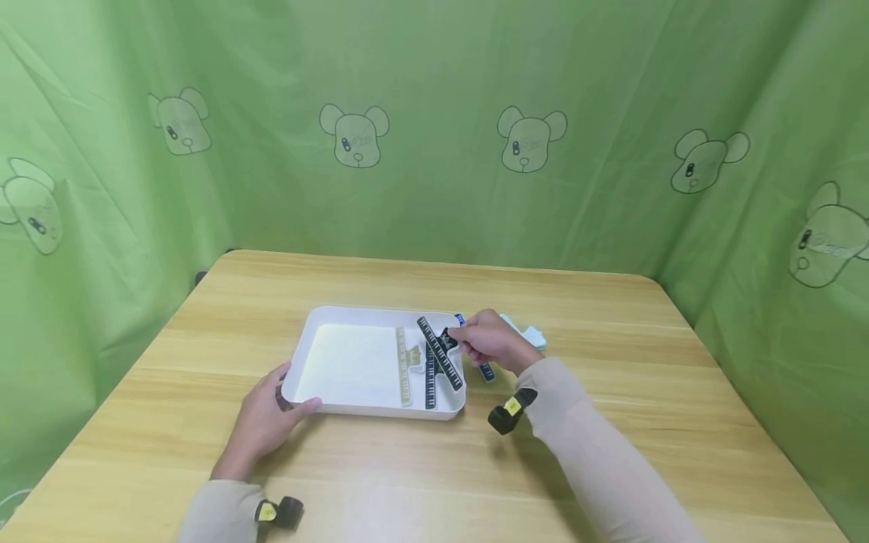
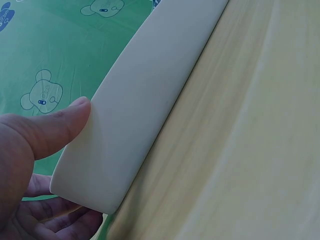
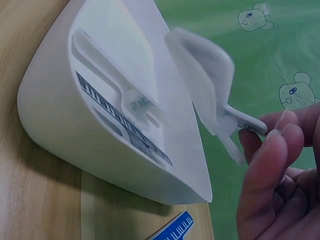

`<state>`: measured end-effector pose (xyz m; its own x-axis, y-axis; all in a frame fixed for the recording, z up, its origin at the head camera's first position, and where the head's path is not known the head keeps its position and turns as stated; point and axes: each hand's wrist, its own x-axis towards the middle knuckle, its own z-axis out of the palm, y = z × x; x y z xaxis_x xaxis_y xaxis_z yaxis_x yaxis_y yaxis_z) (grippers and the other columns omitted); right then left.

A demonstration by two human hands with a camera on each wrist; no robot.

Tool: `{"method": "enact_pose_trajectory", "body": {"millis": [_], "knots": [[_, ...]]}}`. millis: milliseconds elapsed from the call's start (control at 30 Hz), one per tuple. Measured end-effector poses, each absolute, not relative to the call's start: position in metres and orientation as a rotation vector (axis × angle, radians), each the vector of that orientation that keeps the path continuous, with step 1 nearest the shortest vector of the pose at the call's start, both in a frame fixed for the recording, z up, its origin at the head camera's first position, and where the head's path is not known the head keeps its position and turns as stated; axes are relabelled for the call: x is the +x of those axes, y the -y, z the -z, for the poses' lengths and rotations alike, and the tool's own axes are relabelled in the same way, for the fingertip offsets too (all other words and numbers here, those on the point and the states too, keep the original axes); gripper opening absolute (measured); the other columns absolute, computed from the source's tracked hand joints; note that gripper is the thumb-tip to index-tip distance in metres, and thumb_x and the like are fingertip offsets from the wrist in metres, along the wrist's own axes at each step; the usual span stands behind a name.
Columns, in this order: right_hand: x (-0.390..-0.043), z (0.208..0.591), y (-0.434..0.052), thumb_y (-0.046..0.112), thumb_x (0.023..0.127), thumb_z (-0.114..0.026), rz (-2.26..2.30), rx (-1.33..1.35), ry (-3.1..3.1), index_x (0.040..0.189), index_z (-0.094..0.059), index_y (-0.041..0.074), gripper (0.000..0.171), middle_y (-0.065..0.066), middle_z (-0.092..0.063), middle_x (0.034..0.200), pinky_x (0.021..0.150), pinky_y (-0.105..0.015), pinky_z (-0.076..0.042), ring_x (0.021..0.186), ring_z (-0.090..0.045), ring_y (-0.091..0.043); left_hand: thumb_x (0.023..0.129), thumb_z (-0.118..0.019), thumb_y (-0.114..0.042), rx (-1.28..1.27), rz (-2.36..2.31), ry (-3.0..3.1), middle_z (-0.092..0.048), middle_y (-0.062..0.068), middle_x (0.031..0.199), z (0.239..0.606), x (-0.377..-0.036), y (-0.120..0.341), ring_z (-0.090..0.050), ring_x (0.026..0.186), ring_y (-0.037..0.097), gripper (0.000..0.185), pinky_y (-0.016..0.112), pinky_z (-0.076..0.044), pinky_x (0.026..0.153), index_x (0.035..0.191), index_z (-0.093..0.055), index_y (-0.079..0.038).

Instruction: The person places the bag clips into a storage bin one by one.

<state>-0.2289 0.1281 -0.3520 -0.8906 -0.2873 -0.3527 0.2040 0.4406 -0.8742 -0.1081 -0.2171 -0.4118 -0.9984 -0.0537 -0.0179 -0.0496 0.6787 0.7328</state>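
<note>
A white tray (image 1: 366, 410) lies on the wooden table, and my left hand (image 1: 261, 422) grips its near left corner, thumb against the front wall (image 2: 130, 90) and fingers round the side. My right hand (image 1: 494, 337) pinches a black clip with a piano-key pattern (image 1: 434, 345) by its handle, above the tray's right end. In the right wrist view the pale inner side of this clip (image 3: 212, 75) shows, tilted over the rim. Inside the tray lie a cream piano-key clip (image 1: 404, 377) and another dark one (image 1: 431, 388), partly covered by the held clip.
Just outside the tray's right wall lies a blue piano-key clip (image 1: 487, 372), partly hidden by my right hand. Behind that hand is a light-blue item (image 1: 535, 336), also partly covered. A green curtain (image 1: 434, 204) surrounds the table's back and sides.
</note>
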Motion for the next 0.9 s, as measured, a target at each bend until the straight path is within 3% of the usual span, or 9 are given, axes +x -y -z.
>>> {"method": "enact_pose_trajectory", "body": {"millis": [900], "knots": [[-0.229, 0.354, -0.115, 0.017, 0.094, -0.062, 1.421, -0.017, -2.253, 0.072, -0.060, 0.003, 0.026, 0.000, -0.049, 0.055, 0.045, -0.022, -0.044, 0.045, -0.044, -0.009, 0.083, -0.075, -0.040, 0.109, 1.246, 2.893, -0.036, 0.032, 0.144, 0.411, -0.108, 0.216, -0.033, 0.133, 0.049, 0.091, 0.059, -0.024, 0.111, 0.147, -0.029, 0.006]]}}
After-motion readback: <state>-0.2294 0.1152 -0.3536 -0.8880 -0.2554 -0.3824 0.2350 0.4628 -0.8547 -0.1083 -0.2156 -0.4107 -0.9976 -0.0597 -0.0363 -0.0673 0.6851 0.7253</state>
